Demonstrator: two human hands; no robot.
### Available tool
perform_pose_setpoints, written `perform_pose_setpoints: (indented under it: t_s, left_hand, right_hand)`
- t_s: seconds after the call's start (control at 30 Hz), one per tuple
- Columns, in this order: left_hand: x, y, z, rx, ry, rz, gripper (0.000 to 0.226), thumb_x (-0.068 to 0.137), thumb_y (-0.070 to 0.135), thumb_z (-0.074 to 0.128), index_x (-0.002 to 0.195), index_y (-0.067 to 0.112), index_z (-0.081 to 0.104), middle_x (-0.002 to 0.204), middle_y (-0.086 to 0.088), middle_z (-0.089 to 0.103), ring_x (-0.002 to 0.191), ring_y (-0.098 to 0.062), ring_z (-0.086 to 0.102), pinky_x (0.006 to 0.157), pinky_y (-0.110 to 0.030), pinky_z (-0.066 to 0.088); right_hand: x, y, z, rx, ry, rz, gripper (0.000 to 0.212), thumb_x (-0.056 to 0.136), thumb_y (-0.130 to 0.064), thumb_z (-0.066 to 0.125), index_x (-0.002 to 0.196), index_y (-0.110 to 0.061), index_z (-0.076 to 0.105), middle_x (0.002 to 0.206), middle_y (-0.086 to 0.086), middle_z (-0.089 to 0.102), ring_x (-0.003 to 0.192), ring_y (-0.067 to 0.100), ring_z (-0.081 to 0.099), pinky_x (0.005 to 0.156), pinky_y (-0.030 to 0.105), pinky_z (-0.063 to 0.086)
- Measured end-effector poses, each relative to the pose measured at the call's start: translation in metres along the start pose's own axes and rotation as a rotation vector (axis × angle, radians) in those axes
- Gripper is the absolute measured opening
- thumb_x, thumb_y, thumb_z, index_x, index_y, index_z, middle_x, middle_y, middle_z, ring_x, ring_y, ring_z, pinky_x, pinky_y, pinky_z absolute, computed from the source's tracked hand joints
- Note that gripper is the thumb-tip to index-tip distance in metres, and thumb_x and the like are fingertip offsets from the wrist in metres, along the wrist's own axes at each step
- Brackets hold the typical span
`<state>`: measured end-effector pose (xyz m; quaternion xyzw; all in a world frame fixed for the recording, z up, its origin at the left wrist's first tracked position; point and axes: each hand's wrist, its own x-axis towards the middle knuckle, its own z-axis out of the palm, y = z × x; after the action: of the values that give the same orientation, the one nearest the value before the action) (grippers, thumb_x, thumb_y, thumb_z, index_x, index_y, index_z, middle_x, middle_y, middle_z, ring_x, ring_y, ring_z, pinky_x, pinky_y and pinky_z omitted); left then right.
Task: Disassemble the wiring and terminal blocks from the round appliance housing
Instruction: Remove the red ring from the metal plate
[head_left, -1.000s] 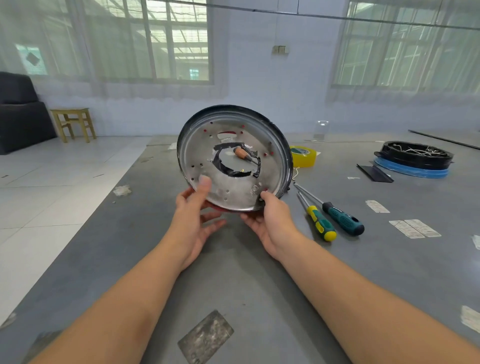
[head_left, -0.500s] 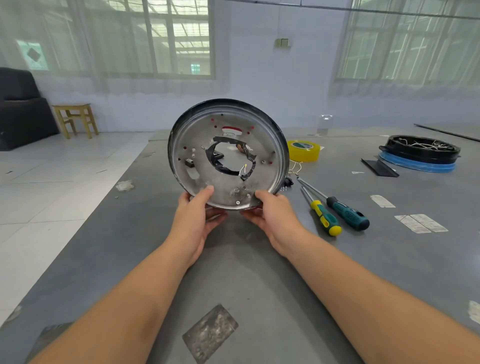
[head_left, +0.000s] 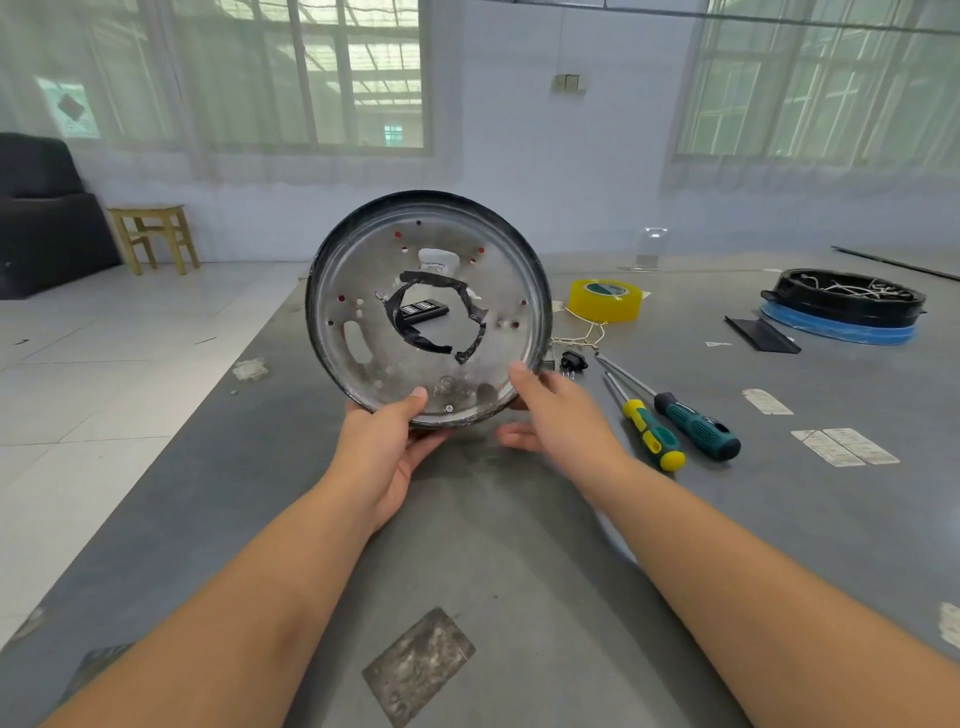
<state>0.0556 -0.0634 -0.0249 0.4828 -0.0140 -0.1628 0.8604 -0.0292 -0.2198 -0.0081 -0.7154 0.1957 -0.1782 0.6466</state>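
The left hand grips the bottom rim of the round metal housing, held upright above the counter. The right hand, fingers loose and blurred, touches its lower right edge. Two screwdrivers lie right of the housing.

Silver housing with black rim and red-dotted holes, yellow tape roll, green/yellow screwdriver, teal/black screwdriver, grey table.
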Motion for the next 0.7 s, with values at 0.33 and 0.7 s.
perform_pose_setpoints:
  t_s: [0.33, 0.7]
  left_hand:
    - [0.010, 0.005, -0.010, -0.108, 0.049, -0.038, 0.043, 0.100, -0.004, 0.061, 0.141, 0.003, 0.051, 0.121, -0.018, 0.074, 0.102, -0.032, 0.077, 0.074, -0.043, 0.066]
    - [0.011, 0.003, -0.011, -0.065, 0.057, -0.007, 0.046, 0.099, -0.001, 0.065, 0.142, 0.004, 0.048, 0.128, -0.017, 0.071, 0.108, -0.032, 0.075, 0.079, -0.044, 0.066]
  right_hand:
    - [0.000, 0.001, -0.066, -1.433, 0.323, -0.042, 0.032, 0.099, -0.027, 0.047, 0.128, -0.021, 0.059, 0.133, 0.008, 0.054, 0.123, 0.032, 0.048, 0.096, 0.044, 0.043]
    - [0.005, 0.011, -0.073, -1.304, 0.293, -0.033, 0.039, 0.097, -0.007, 0.050, 0.135, -0.014, 0.053, 0.134, 0.015, 0.054, 0.125, 0.037, 0.047, 0.100, 0.049, 0.047]
